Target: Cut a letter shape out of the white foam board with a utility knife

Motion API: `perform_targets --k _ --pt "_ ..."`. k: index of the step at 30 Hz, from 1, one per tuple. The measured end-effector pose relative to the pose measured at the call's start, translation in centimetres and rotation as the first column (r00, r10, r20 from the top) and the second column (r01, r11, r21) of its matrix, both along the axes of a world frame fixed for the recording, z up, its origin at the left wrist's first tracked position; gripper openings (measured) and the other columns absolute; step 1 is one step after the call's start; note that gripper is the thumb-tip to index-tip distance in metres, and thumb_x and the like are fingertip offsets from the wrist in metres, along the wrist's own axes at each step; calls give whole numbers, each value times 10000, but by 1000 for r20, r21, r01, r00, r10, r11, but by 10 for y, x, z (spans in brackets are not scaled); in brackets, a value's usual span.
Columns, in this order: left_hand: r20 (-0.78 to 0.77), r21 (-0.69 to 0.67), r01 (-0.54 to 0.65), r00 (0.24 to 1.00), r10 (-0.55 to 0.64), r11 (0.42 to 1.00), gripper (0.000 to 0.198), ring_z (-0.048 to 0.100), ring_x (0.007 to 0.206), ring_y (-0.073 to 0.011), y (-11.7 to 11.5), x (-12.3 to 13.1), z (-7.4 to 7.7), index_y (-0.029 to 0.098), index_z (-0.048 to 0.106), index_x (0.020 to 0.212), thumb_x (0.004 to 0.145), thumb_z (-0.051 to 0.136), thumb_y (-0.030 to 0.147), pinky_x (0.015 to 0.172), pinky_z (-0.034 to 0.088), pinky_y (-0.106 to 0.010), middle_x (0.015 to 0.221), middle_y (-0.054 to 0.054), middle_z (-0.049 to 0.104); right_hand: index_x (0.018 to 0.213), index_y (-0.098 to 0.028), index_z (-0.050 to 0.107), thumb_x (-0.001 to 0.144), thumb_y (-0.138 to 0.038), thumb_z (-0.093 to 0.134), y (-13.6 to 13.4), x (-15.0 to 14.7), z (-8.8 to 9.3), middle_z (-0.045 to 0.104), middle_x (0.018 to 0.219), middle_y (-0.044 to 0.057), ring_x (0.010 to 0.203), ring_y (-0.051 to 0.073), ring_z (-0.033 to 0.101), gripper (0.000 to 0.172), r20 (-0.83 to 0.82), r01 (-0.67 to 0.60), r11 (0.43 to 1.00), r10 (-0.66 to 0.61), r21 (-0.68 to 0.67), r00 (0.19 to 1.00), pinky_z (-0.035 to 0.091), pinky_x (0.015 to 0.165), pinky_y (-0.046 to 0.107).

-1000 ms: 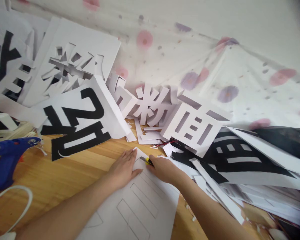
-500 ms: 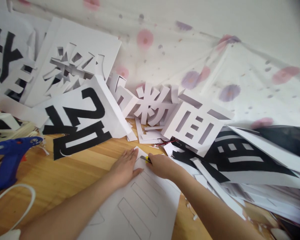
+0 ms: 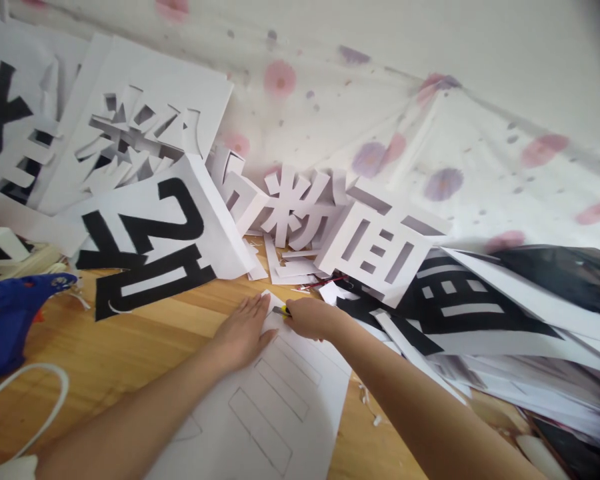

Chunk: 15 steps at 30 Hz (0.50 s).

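Observation:
A white foam sheet (image 3: 280, 407) with pencilled rectangles lies on the wooden floor (image 3: 115, 347) in front of me. My left hand (image 3: 243, 330) presses flat on its upper left part, fingers stretched out. My right hand (image 3: 310, 317) is closed round a yellow and black utility knife (image 3: 281, 311), whose tip meets the sheet near its top corner, just right of my left fingertips.
White cut-out characters (image 3: 305, 210) and black-printed sheets (image 3: 145, 247) are heaped behind and to the right (image 3: 480, 313). A blue glue gun (image 3: 15, 313) with a white cord (image 3: 35, 407) lies at the left. A flowered cloth (image 3: 405, 133) hangs behind.
My right hand has slid the knife a little up and left along the sheet, closer to my left fingertips. The left hand stays pressed on the sheet.

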<state>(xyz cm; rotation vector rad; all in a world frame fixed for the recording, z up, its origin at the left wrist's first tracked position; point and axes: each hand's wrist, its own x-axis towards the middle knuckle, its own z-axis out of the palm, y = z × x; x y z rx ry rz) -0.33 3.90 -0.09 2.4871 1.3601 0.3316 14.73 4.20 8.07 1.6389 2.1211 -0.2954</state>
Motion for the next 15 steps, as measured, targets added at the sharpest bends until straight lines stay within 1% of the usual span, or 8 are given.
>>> perform_targets --k 5,10,15 --pt "0 -1 2 1000 -2 1000 581 218 1329 -237 0 -1 1 24 233 1375 903 238 361 1084 182 -403 1441 -154 243 1044 -139 543 887 -361 470 -1 1 2 605 862 27 682 122 588 282 5 15 999 -15 -29 1000 499 610 298" --pt "-28 -6 -6 1000 6 1000 566 216 1330 -223 1 -1 2 29 236 1376 908 217 347 1086 176 -382 1442 -148 243 1074 -145 529 893 -361 455 -4 8 -3 602 893 33 715 132 590 291 -14 -16 1000 16 14 1000 497 639 316" --pt "-53 20 -8 999 9 1000 558 236 1324 -218 0 0 4 23 237 1375 909 221 328 1085 185 -375 1437 -148 257 1088 -148 524 891 -365 455 -6 9 -5 601 921 41 765 149 591 301 1 -32 999 32 38 999 492 681 345"
